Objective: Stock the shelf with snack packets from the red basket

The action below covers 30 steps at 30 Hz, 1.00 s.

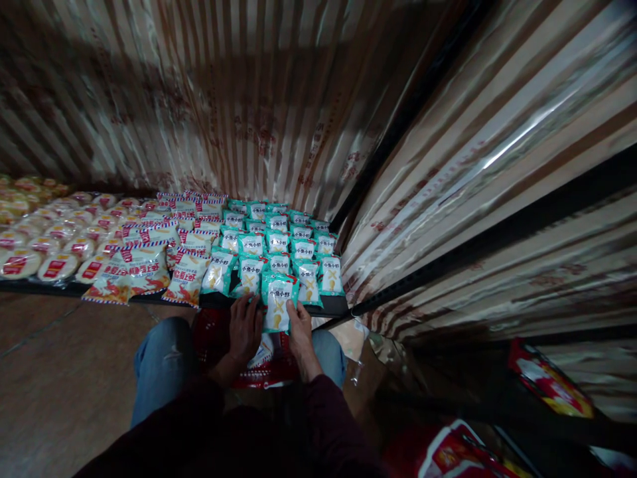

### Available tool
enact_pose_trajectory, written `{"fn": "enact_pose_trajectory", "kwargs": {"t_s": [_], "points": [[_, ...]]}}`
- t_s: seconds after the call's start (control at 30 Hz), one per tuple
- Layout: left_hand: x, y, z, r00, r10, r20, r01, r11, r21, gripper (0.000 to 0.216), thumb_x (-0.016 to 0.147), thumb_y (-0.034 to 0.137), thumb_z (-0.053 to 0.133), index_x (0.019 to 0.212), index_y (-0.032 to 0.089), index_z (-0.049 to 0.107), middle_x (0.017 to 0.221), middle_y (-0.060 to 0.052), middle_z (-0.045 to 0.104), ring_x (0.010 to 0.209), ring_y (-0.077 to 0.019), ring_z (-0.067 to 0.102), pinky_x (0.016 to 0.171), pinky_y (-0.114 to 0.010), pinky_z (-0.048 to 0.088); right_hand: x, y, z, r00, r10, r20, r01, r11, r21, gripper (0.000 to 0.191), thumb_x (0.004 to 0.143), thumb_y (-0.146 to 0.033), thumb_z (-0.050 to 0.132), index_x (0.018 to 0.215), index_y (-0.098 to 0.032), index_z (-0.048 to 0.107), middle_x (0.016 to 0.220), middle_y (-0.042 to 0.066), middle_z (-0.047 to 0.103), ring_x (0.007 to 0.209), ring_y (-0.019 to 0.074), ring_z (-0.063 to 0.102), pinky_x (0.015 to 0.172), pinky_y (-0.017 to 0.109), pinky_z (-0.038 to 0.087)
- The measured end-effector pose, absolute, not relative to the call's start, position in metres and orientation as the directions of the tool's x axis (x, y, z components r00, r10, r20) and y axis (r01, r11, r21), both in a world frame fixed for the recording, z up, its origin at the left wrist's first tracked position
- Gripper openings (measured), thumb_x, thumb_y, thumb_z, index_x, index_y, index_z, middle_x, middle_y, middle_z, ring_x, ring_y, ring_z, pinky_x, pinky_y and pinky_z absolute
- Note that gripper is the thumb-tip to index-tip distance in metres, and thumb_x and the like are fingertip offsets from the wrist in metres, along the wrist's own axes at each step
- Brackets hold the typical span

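A teal-and-white snack packet (pixel 279 307) with Chinese lettering is pinched at its right edge by my right hand (pixel 301 335), the thumb on its front. It is just in front of the rows of matching packets (pixel 277 242) on the shelf. My left hand (pixel 243 332) is close by on the left, back upward, fingers pointing forward at the shelf edge; whether they touch the held packet is unclear. Below my hands, between my knees, sits a red perforated basket (pixel 266 380). A white-and-blue packet (pixel 262 353) shows inside it.
Red-and-white shrimp-print bags (pixel 149 269) and round wrapped white snacks (pixel 60 265) fill the shelf to the left. Pleated plastic sheeting (pixel 279 106) hangs behind and on the right, with dark rack bars (pixel 497 226). Red packages (pixel 458 455) lie at lower right.
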State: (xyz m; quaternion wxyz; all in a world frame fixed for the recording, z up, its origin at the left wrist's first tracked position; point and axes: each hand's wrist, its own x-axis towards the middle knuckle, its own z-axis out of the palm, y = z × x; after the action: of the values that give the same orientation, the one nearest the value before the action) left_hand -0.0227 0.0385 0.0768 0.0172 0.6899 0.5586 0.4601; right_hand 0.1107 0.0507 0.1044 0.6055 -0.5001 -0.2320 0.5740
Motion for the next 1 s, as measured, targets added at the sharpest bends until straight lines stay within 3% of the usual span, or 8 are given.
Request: {"fn": "enact_pose_trajectory", "kwargs": {"t_s": [0.13, 0.27, 0.43, 0.6, 0.67, 0.77, 0.9, 1.0], "points": [[-0.015, 0.034, 0.078, -0.019, 0.807, 0.591, 0.713, -0.404, 0.574, 0.034, 0.093, 0.024, 0.041, 0.124, 0.015, 0.053, 0.119, -0.013, 0.058, 0.114, -0.0255, 0.050, 0.097, -0.046, 0.044, 0.129, 0.044, 0.100, 0.329, 0.893, -0.308, -0.453, -0.137, -0.881, 0.038, 0.063, -0.050, 0.075, 0.088, -0.023, 0.064, 0.078, -0.001, 0.074, 0.063, 0.0176, 0.066, 0.058, 0.028, 0.052], [0.005, 0.027, 0.079, 0.049, 0.886, 0.461, 0.544, -0.411, 0.732, 0.036, 0.094, 0.027, 0.038, 0.125, 0.017, 0.052, 0.108, -0.011, 0.064, 0.102, -0.0216, 0.059, 0.092, -0.043, 0.048, 0.155, 0.035, 0.096, 0.378, 0.885, -0.271, -0.393, -0.111, -0.913, 0.039, 0.065, -0.053, 0.072, 0.090, -0.024, 0.064, 0.085, 0.001, 0.075, 0.066, 0.0191, 0.067, 0.059, 0.029, 0.053], [0.045, 0.023, 0.084, 0.166, 0.982, 0.085, 0.256, -0.126, 0.958, 0.042, 0.089, 0.031, 0.047, 0.128, 0.017, 0.048, 0.109, -0.010, 0.067, 0.096, -0.0188, 0.065, 0.084, -0.035, 0.053, 0.189, 0.031, 0.099, 0.415, 0.875, -0.250, -0.357, -0.096, -0.929, 0.041, 0.065, -0.053, 0.074, 0.090, -0.022, 0.064, 0.079, 0.002, 0.074, 0.063, 0.0187, 0.066, 0.059, 0.030, 0.052], [0.081, 0.037, 0.091, 0.209, 0.973, -0.099, 0.102, 0.079, 0.992, 0.031, 0.085, 0.024, 0.051, 0.115, 0.015, 0.056, 0.100, -0.007, 0.069, 0.089, -0.0165, 0.066, 0.079, -0.030, 0.053, 0.217, 0.039, 0.106, 0.443, 0.873, -0.204, -0.272, -0.085, -0.959, 0.045, 0.067, -0.055, 0.072, 0.092, -0.018, 0.063, 0.076, 0.002, 0.072, 0.064, 0.0188, 0.065, 0.061, 0.030, 0.052], [0.091, 0.043, 0.093, 0.223, 0.966, -0.129, 0.078, 0.114, 0.990, 0.031, 0.084, 0.022, 0.051, 0.114, 0.015, 0.055, 0.097, -0.007, 0.069, 0.085, -0.0164, 0.066, 0.073, -0.028, 0.053, 0.227, 0.043, 0.108, 0.476, 0.868, -0.139, -0.147, -0.077, -0.986, 0.050, 0.070, -0.057, 0.067, 0.098, -0.016, 0.062, 0.083, 0.005, 0.072, 0.070, 0.0200, 0.065, 0.064, 0.031, 0.053], [0.103, 0.050, 0.093, 0.212, 0.964, -0.163, 0.060, 0.153, 0.986, 0.032, 0.083, 0.021, 0.050, 0.115, 0.015, 0.054, 0.097, -0.006, 0.068, 0.084, -0.0161, 0.067, 0.067, -0.026, 0.054, 0.235, 0.047, 0.111, 0.535, 0.844, 0.038, 0.132, -0.040, -0.990, 0.061, 0.077, -0.056, 0.060, 0.121, -0.015, 0.056, 0.108, 0.011, 0.069, 0.094, 0.0239, 0.064, 0.081, 0.036, 0.052], [0.115, 0.056, 0.092, 0.171, 0.975, -0.140, 0.099, 0.124, 0.987, 0.030, 0.084, 0.019, 0.050, 0.113, 0.017, 0.055, 0.096, -0.005, 0.068, 0.084, -0.0146, 0.066, 0.073, -0.027, 0.055, 0.234, 0.046, 0.115, 0.491, 0.839, 0.235, 0.477, -0.034, -0.878, 0.072, 0.085, -0.052, 0.050, 0.144, -0.015, 0.032, 0.140, 0.017, 0.047, 0.126, 0.0284, 0.049, 0.102, 0.045, 0.040], [0.120, 0.060, 0.091, 0.141, 0.984, -0.113, 0.134, 0.094, 0.987, 0.030, 0.084, 0.017, 0.049, 0.113, 0.018, 0.056, 0.094, -0.004, 0.068, 0.083, -0.0142, 0.066, 0.077, -0.029, 0.054, 0.228, 0.044, 0.114, 0.393, 0.863, 0.318, 0.659, -0.023, -0.752, 0.072, 0.087, -0.053, 0.047, 0.145, -0.014, 0.030, 0.149, 0.019, 0.034, 0.138, 0.0300, 0.033, 0.109, 0.049, 0.032]]}}
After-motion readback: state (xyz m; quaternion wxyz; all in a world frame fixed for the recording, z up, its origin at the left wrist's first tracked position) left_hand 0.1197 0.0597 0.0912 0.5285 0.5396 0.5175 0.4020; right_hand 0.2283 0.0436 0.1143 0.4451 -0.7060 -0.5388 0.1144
